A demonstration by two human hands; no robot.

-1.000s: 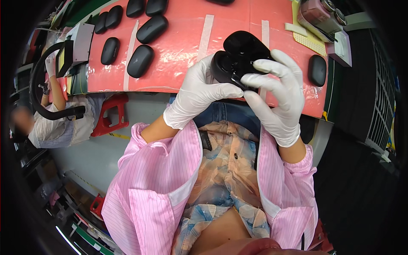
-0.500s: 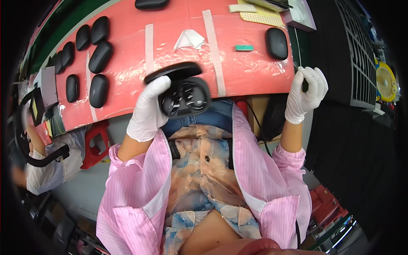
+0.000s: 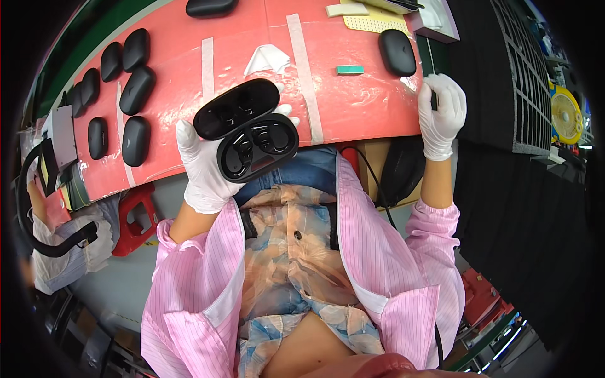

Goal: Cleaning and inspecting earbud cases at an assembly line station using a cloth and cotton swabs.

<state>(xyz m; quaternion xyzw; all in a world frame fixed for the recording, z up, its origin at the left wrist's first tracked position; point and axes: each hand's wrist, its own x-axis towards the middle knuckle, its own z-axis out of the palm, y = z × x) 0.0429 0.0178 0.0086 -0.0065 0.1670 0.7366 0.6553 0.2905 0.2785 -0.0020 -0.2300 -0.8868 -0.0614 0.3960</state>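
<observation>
An open black earphone case [image 3: 253, 143] rests in my left hand [image 3: 208, 165], which is gloved in white. Its lid is tipped back, and two glossy black ear-hook earphones [image 3: 255, 146] sit in the lower half. My left thumb shows beside the case and some fingertips show behind it. At the table's right edge is my right hand [image 3: 443, 116], also gloved, with the fingers curled in toward the thumb. A thin pale line [image 3: 431, 57] runs up from its fingertips; whether the hand grips it is unclear. A closed black case [image 3: 397, 53] lies near that hand.
Several closed black cases [image 3: 137, 89] lie at the left of the red table mat [image 3: 353, 113]. A white cloth [image 3: 268, 58] and a small green block [image 3: 350, 70] lie mid-table. A black mesh rack [image 3: 513, 82] stands at right. Another person's sleeve [image 3: 69, 255] shows at far left.
My left hand has turned the case so that its inside faces up more squarely and the earphones show clearly. My right hand has shifted slightly up and its fingers have curled in more.
</observation>
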